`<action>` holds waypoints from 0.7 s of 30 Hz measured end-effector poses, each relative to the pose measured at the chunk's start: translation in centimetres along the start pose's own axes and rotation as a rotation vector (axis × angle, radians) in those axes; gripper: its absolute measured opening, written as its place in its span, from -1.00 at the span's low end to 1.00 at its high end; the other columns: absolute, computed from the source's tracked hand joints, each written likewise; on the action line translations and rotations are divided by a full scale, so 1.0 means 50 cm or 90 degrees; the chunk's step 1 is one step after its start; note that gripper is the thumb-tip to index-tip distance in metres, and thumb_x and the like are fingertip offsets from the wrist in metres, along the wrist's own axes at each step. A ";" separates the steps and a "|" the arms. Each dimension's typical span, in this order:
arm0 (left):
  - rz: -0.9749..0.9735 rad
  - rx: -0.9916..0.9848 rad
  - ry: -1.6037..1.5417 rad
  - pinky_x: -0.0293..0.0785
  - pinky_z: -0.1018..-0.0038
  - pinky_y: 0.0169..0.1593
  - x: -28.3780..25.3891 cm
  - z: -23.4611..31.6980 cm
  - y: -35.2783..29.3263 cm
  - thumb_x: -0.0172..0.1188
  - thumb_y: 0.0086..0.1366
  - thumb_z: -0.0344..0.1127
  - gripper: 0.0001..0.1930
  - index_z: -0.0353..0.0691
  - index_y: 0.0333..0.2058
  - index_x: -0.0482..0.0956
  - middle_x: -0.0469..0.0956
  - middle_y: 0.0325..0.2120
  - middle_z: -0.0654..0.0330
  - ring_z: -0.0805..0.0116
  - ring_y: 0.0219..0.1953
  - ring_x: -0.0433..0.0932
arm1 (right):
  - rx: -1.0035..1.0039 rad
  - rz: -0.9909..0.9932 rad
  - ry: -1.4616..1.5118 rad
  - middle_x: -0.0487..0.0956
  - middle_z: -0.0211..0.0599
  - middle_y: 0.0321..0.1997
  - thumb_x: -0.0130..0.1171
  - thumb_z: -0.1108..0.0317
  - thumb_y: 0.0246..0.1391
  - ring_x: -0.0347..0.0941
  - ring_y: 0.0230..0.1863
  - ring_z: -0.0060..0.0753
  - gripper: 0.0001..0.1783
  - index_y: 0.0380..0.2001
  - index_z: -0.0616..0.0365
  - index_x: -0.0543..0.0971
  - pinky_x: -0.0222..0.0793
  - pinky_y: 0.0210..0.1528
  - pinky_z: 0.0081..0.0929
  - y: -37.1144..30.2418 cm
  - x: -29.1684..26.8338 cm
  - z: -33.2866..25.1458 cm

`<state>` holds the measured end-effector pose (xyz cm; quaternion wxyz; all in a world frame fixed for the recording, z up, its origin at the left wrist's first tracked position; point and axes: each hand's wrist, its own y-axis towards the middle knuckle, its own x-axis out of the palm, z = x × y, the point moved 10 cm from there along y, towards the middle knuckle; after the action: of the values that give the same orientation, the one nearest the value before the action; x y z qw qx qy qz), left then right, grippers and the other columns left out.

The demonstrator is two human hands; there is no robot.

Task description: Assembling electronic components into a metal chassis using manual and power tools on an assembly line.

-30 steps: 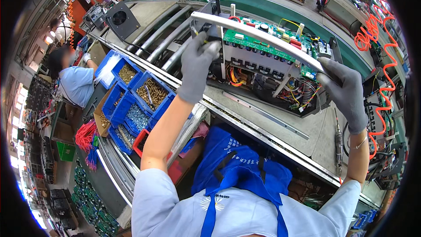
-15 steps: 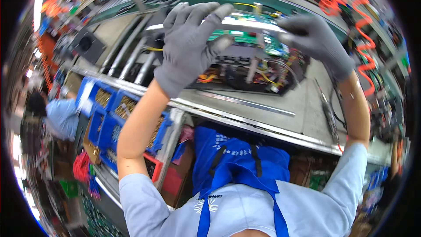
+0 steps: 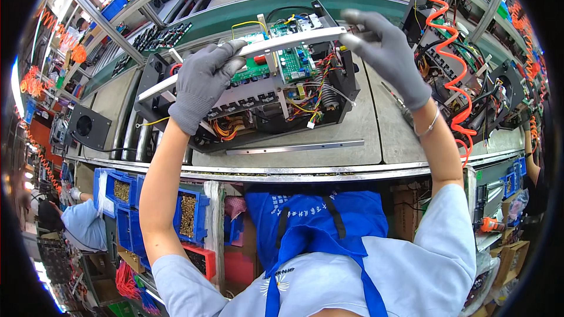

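A long pale metal bar (image 3: 305,38) spans the top of an open electronics chassis (image 3: 346,91), which is black with green circuit boards (image 3: 292,61) and bundled coloured wires. My left hand (image 3: 202,82), in a grey glove, is closed over the bar left of its middle, thumb and fingers pinching it. In a matching glove, my right hand (image 3: 388,53) hovers at the bar's right end. Its thumb and fingers are spread apart, and the fingertips are close to that end; whether they touch it I cannot tell. A second flat metal bar (image 3: 296,147) lies on the bench before the chassis.
Blue bins (image 3: 191,214) of small brass-coloured parts stand at lower left. Orange coiled hoses (image 3: 449,53) hang at right, near another opened chassis (image 3: 464,76). A pen-shaped tool (image 3: 395,97) lies beside my right wrist. A black fan panel (image 3: 88,128) stands left of the rollers (image 3: 143,141).
The view has shifted, so the chassis sits lower and shows more fully. My left hand has gone from spread fingers to a grip on the bar. The right hand's fingers have opened.
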<state>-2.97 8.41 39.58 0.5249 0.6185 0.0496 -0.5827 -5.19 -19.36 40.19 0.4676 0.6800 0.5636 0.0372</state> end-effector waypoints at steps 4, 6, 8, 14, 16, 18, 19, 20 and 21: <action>-0.007 -0.011 -0.126 0.42 0.30 -0.31 -0.007 0.004 -0.015 0.25 0.22 -0.12 -0.66 -0.04 -0.05 0.64 0.56 -0.45 0.08 0.10 -0.42 0.53 | -0.056 0.008 -0.037 0.58 -0.27 -0.36 0.25 0.42 0.05 0.48 -0.44 -0.53 -0.81 -0.22 0.16 0.65 0.40 -0.36 -0.55 -0.062 0.013 -0.060; -0.025 0.004 -0.083 0.42 0.33 -0.30 -0.005 0.006 -0.023 0.26 0.21 -0.14 -0.66 -0.05 -0.04 0.64 0.57 -0.44 0.08 0.14 -0.43 0.53 | -0.143 0.004 -0.124 0.59 -0.31 -0.37 0.26 0.42 0.05 0.49 -0.42 -0.53 -0.83 -0.25 0.16 0.66 0.40 -0.35 -0.57 -0.082 0.016 -0.082; -0.041 0.019 -0.041 0.43 0.36 -0.30 -0.003 0.012 -0.023 0.27 0.21 -0.16 -0.65 -0.06 -0.04 0.63 0.58 -0.43 0.09 0.19 -0.43 0.54 | -0.111 0.070 -0.070 0.60 -0.31 -0.37 0.26 0.42 0.06 0.50 -0.41 -0.54 -0.84 -0.25 0.16 0.66 0.40 -0.35 -0.57 -0.076 -0.016 -0.055; 0.007 -0.041 -0.140 0.44 0.40 -0.30 -0.014 -0.023 -0.017 0.28 0.20 -0.18 -0.65 -0.10 -0.03 0.63 0.61 -0.36 0.10 0.25 -0.42 0.57 | -0.126 -0.059 0.056 0.64 -0.31 -0.29 0.26 0.44 0.02 0.55 -0.30 -0.39 -0.85 -0.28 0.17 0.64 0.45 -0.22 -0.47 -0.079 0.022 -0.095; -0.006 -0.025 -0.115 0.45 0.40 -0.31 -0.003 -0.029 -0.014 0.27 0.21 -0.16 -0.65 -0.10 -0.04 0.63 0.62 -0.35 0.08 0.20 -0.42 0.58 | -0.303 -0.201 -0.064 0.61 -0.31 -0.21 0.36 0.44 -0.16 0.54 -0.20 -0.25 -0.60 -0.15 0.08 0.60 0.44 -0.26 -0.36 -0.152 0.113 -0.141; -0.105 -0.105 -0.040 0.47 0.57 -0.13 0.023 -0.051 -0.019 0.21 0.29 -0.35 -0.66 -0.26 0.03 0.56 0.61 -0.25 0.18 0.48 -0.24 0.59 | -0.338 -0.373 -0.158 0.59 -0.26 -0.18 0.36 0.41 -0.15 0.52 -0.13 -0.22 -0.59 -0.13 0.14 0.57 0.45 -0.19 -0.29 -0.221 0.209 -0.135; -0.091 -0.098 -0.050 0.48 0.56 -0.15 0.021 -0.059 -0.023 0.22 0.28 -0.34 -0.66 -0.25 0.03 0.56 0.61 -0.24 0.17 0.45 -0.26 0.60 | -0.338 -0.373 -0.157 0.59 -0.26 -0.18 0.36 0.41 -0.15 0.52 -0.13 -0.22 -0.59 -0.13 0.14 0.57 0.45 -0.19 -0.29 -0.223 0.212 -0.134; -0.092 -0.100 -0.049 0.48 0.56 -0.15 0.020 -0.062 -0.026 0.22 0.28 -0.34 -0.66 -0.25 0.03 0.56 0.61 -0.24 0.17 0.45 -0.26 0.60 | -0.249 -0.251 -0.040 0.58 -0.25 -0.15 0.36 0.35 -0.14 0.49 -0.09 -0.17 -0.53 -0.08 0.12 0.55 0.40 -0.07 -0.28 -0.196 0.176 -0.123; -0.089 -0.102 -0.054 0.48 0.56 -0.13 0.014 -0.067 -0.033 0.22 0.28 -0.34 -0.66 -0.26 0.03 0.56 0.61 -0.24 0.16 0.46 -0.25 0.60 | -0.164 -0.133 0.079 0.56 -0.25 -0.11 0.35 0.30 -0.13 0.47 -0.04 -0.12 -0.48 -0.02 0.10 0.53 0.36 0.05 -0.27 -0.175 0.144 -0.098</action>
<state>-1.62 11.12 37.29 0.5322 0.5445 0.1172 -0.6376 -11.82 -11.29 33.57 0.5164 0.5484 0.6497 0.1019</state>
